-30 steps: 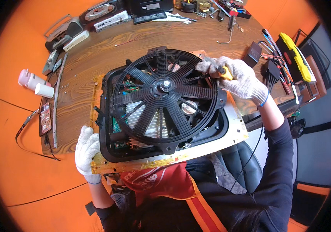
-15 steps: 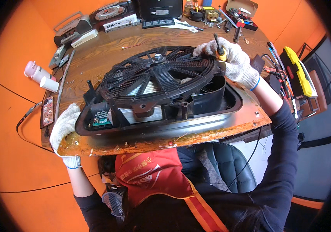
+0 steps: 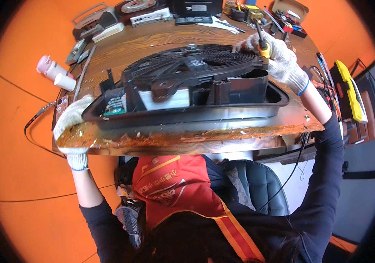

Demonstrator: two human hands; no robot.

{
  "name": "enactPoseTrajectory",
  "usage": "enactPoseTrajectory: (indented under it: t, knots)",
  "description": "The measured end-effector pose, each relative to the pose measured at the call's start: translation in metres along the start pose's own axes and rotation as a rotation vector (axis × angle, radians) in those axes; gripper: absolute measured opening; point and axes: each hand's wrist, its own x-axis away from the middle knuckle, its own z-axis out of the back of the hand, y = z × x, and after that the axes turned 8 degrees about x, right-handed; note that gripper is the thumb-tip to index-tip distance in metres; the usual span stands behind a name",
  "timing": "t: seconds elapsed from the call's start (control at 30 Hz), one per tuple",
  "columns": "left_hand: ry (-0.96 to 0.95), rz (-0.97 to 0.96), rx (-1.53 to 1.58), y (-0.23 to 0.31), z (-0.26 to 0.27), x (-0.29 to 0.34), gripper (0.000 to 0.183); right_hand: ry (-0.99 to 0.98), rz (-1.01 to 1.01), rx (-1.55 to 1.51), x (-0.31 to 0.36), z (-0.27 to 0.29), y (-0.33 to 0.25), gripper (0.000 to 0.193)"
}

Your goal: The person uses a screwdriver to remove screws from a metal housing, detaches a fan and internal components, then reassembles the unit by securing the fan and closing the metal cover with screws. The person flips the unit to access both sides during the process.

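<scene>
An opened appliance sits at the near table edge. It has a black tray-like casing on a flat panel with a rough orange-brown edge. Over the casing lies a round black spoked disc; white finned metal and a bit of green circuit board show below it. My left hand, in a white knit glove, is closed around the panel's left corner. In my gloved right hand is a screwdriver with a yellow and black handle, while the fingers touch the disc's right rim.
On the wooden table stand a radio, a white cup, a pink bottle and a phone at left. A box of tools is back right; a yellow-lidded case stands right. A chair is below.
The appliance has tipped, so the disc now appears flatter, more edge-on. Both hands moved with it, keeping their holds. The whole view has shifted slightly.
</scene>
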Motion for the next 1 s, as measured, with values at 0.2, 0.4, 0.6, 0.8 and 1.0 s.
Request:
enactPoseTrajectory:
  t: [0.2, 0.4, 0.6, 0.8, 1.0]
  knots:
    - [0.027, 0.005, 0.256, -0.018, 0.009, -0.028, 0.030, -0.054, -0.165, 0.190, -0.019, 0.016, 0.008, 0.030]
    - [0.178, -0.242, -0.374, 0.000, -0.022, -0.098, 0.034, 0.028, -0.321, -0.205, -0.044, 0.043, 0.020, 0.043]
    - [0.203, -0.009, -0.146, 0.020, -0.041, -0.146, 0.048, 0.132, -0.348, -0.195, -0.048, 0.059, 0.027, 0.040]
    - [0.220, -0.033, -0.389, 0.008, -0.036, -0.160, 0.055, 0.189, -0.381, -0.216, -0.047, 0.061, 0.029, 0.038]
    - [0.233, 0.065, -0.381, 0.007, -0.037, -0.164, 0.061, 0.221, -0.408, -0.241, -0.040, 0.058, 0.028, 0.036]
